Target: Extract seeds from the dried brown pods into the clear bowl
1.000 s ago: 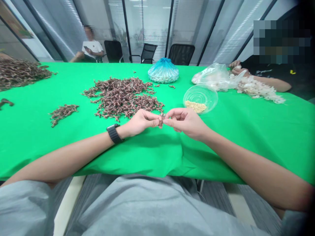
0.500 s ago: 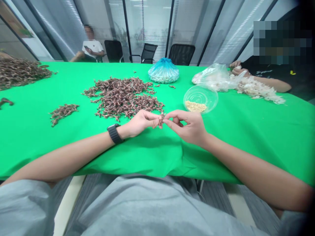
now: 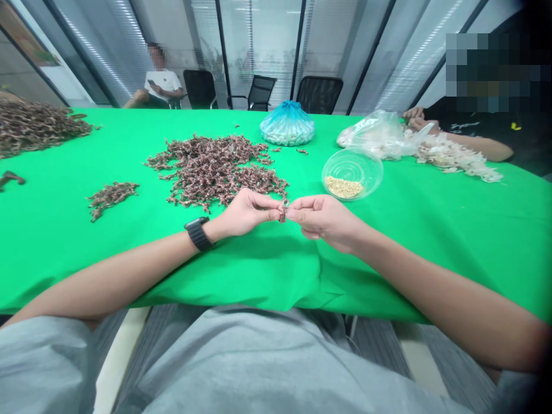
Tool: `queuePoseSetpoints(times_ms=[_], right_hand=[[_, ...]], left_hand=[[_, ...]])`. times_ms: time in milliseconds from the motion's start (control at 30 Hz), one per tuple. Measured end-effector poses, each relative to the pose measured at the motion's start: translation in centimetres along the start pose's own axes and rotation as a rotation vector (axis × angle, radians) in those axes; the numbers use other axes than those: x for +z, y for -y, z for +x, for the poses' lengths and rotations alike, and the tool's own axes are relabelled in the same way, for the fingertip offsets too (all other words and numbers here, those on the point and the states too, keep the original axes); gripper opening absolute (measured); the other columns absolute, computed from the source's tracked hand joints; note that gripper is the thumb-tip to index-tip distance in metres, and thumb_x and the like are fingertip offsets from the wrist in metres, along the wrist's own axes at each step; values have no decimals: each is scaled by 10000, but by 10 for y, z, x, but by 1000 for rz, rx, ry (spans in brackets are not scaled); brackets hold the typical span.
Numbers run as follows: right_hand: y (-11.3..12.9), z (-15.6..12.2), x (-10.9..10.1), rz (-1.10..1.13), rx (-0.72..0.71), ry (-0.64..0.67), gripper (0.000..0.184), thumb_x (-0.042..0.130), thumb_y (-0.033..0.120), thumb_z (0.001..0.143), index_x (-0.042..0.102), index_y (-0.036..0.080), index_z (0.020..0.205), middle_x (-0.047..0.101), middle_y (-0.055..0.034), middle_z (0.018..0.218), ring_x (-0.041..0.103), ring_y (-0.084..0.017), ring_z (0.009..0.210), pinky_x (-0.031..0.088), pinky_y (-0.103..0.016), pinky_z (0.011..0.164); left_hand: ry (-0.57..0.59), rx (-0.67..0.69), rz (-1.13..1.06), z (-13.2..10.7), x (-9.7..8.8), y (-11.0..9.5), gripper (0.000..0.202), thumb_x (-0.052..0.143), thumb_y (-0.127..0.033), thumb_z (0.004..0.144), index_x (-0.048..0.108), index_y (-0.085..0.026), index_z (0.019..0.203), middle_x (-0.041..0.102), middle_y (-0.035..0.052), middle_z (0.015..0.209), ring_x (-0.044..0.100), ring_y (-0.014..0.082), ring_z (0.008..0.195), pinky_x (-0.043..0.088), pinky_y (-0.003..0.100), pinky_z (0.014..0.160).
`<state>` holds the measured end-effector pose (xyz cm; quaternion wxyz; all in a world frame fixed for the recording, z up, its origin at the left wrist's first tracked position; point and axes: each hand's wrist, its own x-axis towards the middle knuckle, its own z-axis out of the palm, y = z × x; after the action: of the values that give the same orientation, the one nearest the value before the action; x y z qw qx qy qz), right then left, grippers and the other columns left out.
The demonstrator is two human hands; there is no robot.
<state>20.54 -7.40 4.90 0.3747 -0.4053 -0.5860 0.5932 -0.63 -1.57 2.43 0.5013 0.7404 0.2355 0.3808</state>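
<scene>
The left hand has its thumb and forefinger pressed together on a small dried brown piece, and the fingers of the right hand close on the same piece from the other side, so the two sets of fingertips nearly meet around it. The piece is held in front of the person, above the green cloth that covers the bench. A dark watch circles the left wrist. Just beyond the left hand spreads a pile of similar brown pieces; just beyond the right hand sits a clear round container with pale yellow bits at its near side. Farther out, a tied blue bag holds whitish lumps, and right of it lie a clear plastic bag and pale, papery scraps, near a co-worker's hands. To the left are a small cluster and a large brown heap. Past the bench, another person sits near black chairs.
</scene>
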Motion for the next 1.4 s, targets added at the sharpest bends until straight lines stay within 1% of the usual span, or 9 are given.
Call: queuePoseSetpoints(times_ms=[133,433,533,700,867,967,1133,1267,1400], right_hand=[[2,2,-3,158,96,60,316,845,423,763,702,143,799,313,108,463,202,-42,444,202,-213,420],[10,0,-7,378,354,178,314,821,251,746,527,170,667,194,128,500,93,-46,470,144,-178,392],[5,2,-8,258,283,155,283,837,331,762,619,151,753,227,126,502,121,-44,466,142,-189,406],[-5,5,-6,-39,-44,-32,373,839,493,752,681,163,822,450,62,562,276,-59,467,194,-237,436],[-13,0,-3,-474,-476,-257,235,752,440,865,725,211,909,432,52,545,331,-104,504,267,-275,513],[-16,-3,-6,-698,-605,-259,173,689,402,912,741,238,931,492,16,604,407,-135,564,333,-292,579],[-16,-4,-6,-792,-629,-216,188,643,401,935,730,235,955,544,-21,649,467,-171,637,374,-313,641],[-15,-5,2,-555,-497,-267,225,654,435,934,684,213,912,460,32,581,368,-119,526,314,-279,536],[-8,-3,5,-257,-267,-149,317,775,485,821,657,191,819,453,55,544,336,-82,466,258,-252,459]], left_hand=[[0,-30,13,0,-1,1,417,874,-512,695,826,-118,825,792,107,828,706,187,730,564,265,691],[1,55,56,-3,3,-1,373,857,-476,738,834,-121,852,778,103,797,697,181,736,558,276,715],[4,42,52,-3,2,-1,412,856,-512,723,831,-120,848,776,104,793,690,182,730,555,281,713],[32,-30,39,-2,1,-2,465,826,-570,733,810,-108,785,764,95,780,659,168,717,518,257,689],[51,-63,15,-4,1,6,487,776,-596,780,801,-109,775,732,79,736,593,143,681,472,249,665],[48,-82,-42,-4,3,11,455,799,-567,768,802,-113,776,727,76,737,573,134,667,451,246,653],[52,-73,-75,-4,4,11,447,800,-559,772,800,-111,773,716,68,728,562,128,662,442,245,653],[55,-56,-13,-3,3,6,469,784,-575,782,801,-107,774,727,75,737,595,144,682,460,251,663],[36,-2,36,-3,1,4,424,816,-538,762,813,-117,811,762,88,805,654,170,734,496,265,706]])
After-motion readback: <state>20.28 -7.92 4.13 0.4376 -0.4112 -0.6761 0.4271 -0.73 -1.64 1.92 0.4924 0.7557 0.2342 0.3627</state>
